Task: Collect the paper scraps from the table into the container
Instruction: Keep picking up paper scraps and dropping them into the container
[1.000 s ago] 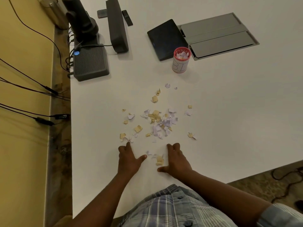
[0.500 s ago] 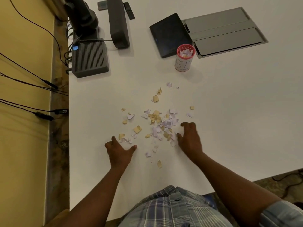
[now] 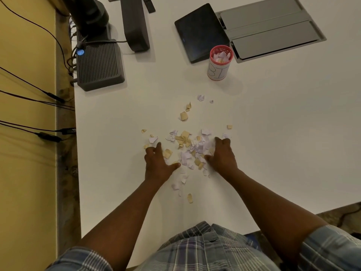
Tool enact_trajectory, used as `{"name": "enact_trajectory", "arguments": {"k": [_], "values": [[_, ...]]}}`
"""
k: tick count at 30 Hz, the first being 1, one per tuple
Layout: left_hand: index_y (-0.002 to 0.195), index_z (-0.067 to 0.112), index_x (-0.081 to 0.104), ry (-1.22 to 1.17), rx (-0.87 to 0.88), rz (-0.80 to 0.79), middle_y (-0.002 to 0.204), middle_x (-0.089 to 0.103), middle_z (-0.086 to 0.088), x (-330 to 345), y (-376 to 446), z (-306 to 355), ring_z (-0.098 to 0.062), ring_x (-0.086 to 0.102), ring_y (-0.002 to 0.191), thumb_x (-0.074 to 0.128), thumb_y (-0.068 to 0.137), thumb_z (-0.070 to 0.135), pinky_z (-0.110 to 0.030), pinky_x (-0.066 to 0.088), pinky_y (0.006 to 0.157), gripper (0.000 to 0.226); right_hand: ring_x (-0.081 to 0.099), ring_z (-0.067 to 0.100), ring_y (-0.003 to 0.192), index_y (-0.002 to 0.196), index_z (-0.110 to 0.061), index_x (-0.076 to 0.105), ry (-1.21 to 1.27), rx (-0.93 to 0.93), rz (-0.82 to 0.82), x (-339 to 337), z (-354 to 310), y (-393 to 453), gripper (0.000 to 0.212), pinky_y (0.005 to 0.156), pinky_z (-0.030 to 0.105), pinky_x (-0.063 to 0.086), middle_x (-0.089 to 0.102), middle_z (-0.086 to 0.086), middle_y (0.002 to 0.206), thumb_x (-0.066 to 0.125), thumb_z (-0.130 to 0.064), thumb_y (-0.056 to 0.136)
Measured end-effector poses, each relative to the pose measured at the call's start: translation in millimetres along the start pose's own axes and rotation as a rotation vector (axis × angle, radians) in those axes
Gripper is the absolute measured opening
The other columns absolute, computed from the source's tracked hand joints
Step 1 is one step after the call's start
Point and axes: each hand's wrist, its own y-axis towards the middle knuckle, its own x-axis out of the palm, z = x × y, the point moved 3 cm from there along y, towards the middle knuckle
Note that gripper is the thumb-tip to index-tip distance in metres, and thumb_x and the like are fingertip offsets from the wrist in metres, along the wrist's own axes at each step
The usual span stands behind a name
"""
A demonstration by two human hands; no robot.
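We are leaning over the white counter (image 3: 273, 133), our left hand (image 3: 158, 163) and right hand (image 3: 222, 155) resting flat beside the paper scraps (image 3: 191, 151), fingers loosely spread, holding nothing. The container (image 3: 219, 63) is standing well beyond, already holding scraps.

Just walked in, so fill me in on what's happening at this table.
A person is gathering torn paper scraps on a white table. The left hand and right hand lie on either side of the pile, fingers on the tabletop. A red-rimmed cup beyond them already holds some scraps; many more lie loose.
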Motion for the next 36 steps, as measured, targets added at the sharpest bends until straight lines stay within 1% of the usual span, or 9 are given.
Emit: {"name": "enact_trajectory", "arguments": {"k": [7, 10, 14, 16, 20, 27, 30, 33, 36], "values": [[0.147, 0.028, 0.017, 0.196, 0.229, -0.098, 0.141, 0.024, -0.011, 10, 20, 36, -0.029, 0.029, 0.128, 0.07, 0.072, 0.055, -0.039, 0.043, 0.097, 0.096, 0.034, 0.031, 0.128, 0.146, -0.019, 0.025, -0.173, -0.213, -0.106, 8, -38, 13, 0.086, 0.096, 0.045, 0.044, 0.031, 0.011, 0.142, 0.071, -0.047, 0.079], [0.141, 0.026, 0.032, 0.299, 0.324, -0.12, 0.138, 0.03, -0.011, 13, 24, 48, -0.029, 0.035, 0.123, 0.066, 0.079, 0.047, -0.037, 0.045, 0.093, 0.075, 0.035, 0.029, 0.124, 0.141, -0.021, 0.034, -0.394, -0.355, -0.128, 15, -46, 9, 0.061, 0.085, 0.041, 0.049, 0.035, 0.011, 0.139, 0.062, -0.034, 0.088], [0.107, 0.014, 0.06, 0.237, 0.415, -0.09, 0.114, 0.049, -0.009, 15, 25, 52, -0.025, 0.051, 0.1, 0.055, 0.09, 0.027, -0.032, 0.049, 0.077, 0.022, 0.049, 0.031, 0.107, 0.128, -0.009, 0.049, -0.51, -0.521, -0.089, 22, -49, -3, 0.039, 0.067, 0.036, 0.045, 0.05, 0.014, 0.119, 0.058, -0.011, 0.09], [0.093, 0.011, 0.064, 0.199, 0.441, -0.066, 0.098, 0.052, -0.008, 17, 24, 49, -0.024, 0.055, 0.087, 0.049, 0.092, 0.02, -0.033, 0.051, 0.07, 0.017, 0.054, 0.031, 0.094, 0.112, -0.006, 0.057, -0.514, -0.568, -0.063, 21, -46, -6, 0.026, 0.058, 0.034, 0.039, 0.054, 0.013, 0.104, 0.059, -0.005, 0.086], [0.093, 0.007, 0.071, 0.104, 0.437, -0.026, 0.091, 0.061, -0.01, 16, 24, 38, -0.024, 0.06, 0.081, 0.051, 0.09, 0.012, -0.032, 0.049, 0.069, 0.021, 0.056, 0.03, 0.071, 0.088, -0.004, 0.063, -0.488, -0.595, -0.017, 18, -39, -12, 0.015, 0.049, 0.03, 0.031, 0.057, 0.014, 0.081, 0.07, 0.0, 0.075], [0.073, -0.001, 0.073, -0.131, 0.293, 0.115, 0.076, 0.071, -0.016, -9, 37, 29, -0.025, 0.067, 0.075, 0.065, 0.081, 0.005, -0.025, 0.048, 0.066, 0.013, 0.066, 0.032, 0.083, 0.097, -0.006, 0.074, -0.101, -0.286, 0.076, 2, -26, 12, 0.029, 0.071, 0.029, 0.048, 0.072, 0.014, 0.094, 0.056, 0.006, 0.077], [0.072, 0.0, 0.074, -0.149, 0.317, 0.162, 0.074, 0.073, -0.016, -22, 45, 30, -0.023, 0.068, 0.071, 0.067, 0.079, 0.002, -0.035, 0.056, 0.068, 0.011, 0.069, 0.026, 0.081, 0.092, -0.004, 0.076, 0.032, -0.192, 0.087, -16, -23, 20, 0.028, 0.069, 0.02, 0.045, 0.075, 0.013, 0.09, 0.054, 0.007, 0.079], [0.078, 0.001, 0.075, -0.139, 0.294, 0.177, 0.083, 0.074, -0.016, -29, 55, 29, -0.022, 0.07, 0.079, 0.067, 0.08, 0.005, -0.028, 0.056, 0.072, 0.009, 0.069, 0.018, 0.079, 0.091, -0.005, 0.076, 0.105, -0.135, 0.08, -37, -24, 25, 0.027, 0.072, 0.014, 0.047, 0.075, 0.008, 0.086, 0.055, 0.007, 0.079], [0.079, -0.001, 0.075, -0.155, 0.255, 0.174, 0.081, 0.073, -0.018, -32, 64, 30, -0.02, 0.068, 0.074, 0.067, 0.082, 0.006, -0.035, 0.057, 0.068, 0.011, 0.062, 0.008, 0.066, 0.088, -0.008, 0.077, 0.193, -0.102, 0.083, -56, -29, 32, 0.029, 0.057, 0.001, 0.041, 0.07, 0.001, 0.074, 0.055, 0.007, 0.079]]}}
